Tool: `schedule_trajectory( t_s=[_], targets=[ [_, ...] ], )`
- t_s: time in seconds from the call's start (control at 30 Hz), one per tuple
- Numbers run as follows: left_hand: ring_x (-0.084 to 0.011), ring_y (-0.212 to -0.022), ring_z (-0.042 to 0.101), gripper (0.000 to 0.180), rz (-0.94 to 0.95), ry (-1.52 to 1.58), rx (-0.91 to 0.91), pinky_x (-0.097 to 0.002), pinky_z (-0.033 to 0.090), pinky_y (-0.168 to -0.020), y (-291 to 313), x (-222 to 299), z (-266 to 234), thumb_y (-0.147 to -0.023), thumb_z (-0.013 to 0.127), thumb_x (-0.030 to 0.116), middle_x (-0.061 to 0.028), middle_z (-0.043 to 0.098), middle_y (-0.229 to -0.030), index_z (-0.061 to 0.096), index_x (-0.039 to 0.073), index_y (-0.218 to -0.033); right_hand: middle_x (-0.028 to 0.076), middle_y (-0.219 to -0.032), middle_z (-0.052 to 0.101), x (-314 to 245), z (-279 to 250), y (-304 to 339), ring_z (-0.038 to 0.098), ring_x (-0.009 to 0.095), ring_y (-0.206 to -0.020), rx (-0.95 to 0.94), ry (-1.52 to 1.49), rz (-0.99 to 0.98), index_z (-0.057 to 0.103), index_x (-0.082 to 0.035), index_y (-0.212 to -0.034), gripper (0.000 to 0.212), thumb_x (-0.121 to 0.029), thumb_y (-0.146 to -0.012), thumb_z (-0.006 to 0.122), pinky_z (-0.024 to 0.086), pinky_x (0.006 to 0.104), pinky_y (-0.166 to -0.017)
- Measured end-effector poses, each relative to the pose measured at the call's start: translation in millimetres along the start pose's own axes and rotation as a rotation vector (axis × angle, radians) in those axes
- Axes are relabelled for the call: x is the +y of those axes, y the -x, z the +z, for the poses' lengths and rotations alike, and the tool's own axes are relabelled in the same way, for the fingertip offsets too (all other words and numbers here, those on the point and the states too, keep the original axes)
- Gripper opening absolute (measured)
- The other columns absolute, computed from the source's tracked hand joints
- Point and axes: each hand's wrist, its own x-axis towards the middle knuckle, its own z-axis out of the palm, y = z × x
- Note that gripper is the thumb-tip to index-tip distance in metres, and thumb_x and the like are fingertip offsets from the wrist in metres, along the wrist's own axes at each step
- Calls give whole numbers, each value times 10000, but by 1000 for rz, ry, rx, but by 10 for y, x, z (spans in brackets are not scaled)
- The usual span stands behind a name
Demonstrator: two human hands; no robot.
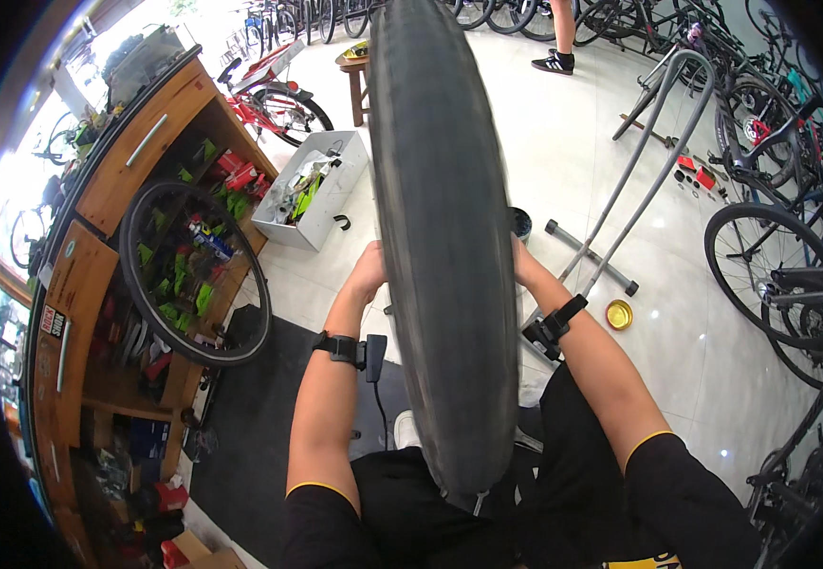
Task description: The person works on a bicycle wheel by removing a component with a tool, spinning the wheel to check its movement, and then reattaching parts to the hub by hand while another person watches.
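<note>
Wide fisheye view from the left camera on your head, facing down and forward; the tire [444, 237] lies very near at centre, the floor [549, 133] farther off.

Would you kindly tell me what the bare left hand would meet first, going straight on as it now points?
Probably the wide black rubber tyre: the left hand points up and slightly right, toward its left side. Part of the hand is hidden, so depth is unclear.
</note>
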Motion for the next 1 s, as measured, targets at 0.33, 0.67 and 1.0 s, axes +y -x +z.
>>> schedule_trajectory(
  t_s=[0.33, 0.67, 1.0],
  targets=[
    [-137, -822, 538, 282, 185, -158, -58, -284, 458, -721, -117, -14, -10, -968, 476, 207, -59, 594, -948, 590, -8, -1112, 260, -884, 619, 136, -75, 6, 602, 389, -850, 8, 109, 21, 572, 57, -959, 377, -280, -974, 405, 451, 433, -771],
    [-73, -667, 476, 261, 159, -204, -55, -263, 409, -623, -180, -14, -66, -993, 453, 251, 35, 568, -778, 643, 73, -1002, 233, -843, 581, -83, -250, 111, 571, 352, -790, 5, 61, -29, 535, 48, -939, 372, -304, -980, 421, 442, 420, -750],
    [-60, -710, 474, 291, 235, -178, -40, -243, 408, -634, -135, -80, -31, -1011, 425, 251, 27, 575, -848, 601, 43, -1114, 117, -775, 585, -132, -377, 129, 546, 210, -704, -84, 20, 72, 584, 42, -1019, 328, -266, -954, 493, 448, 359, -683]
  ],
)
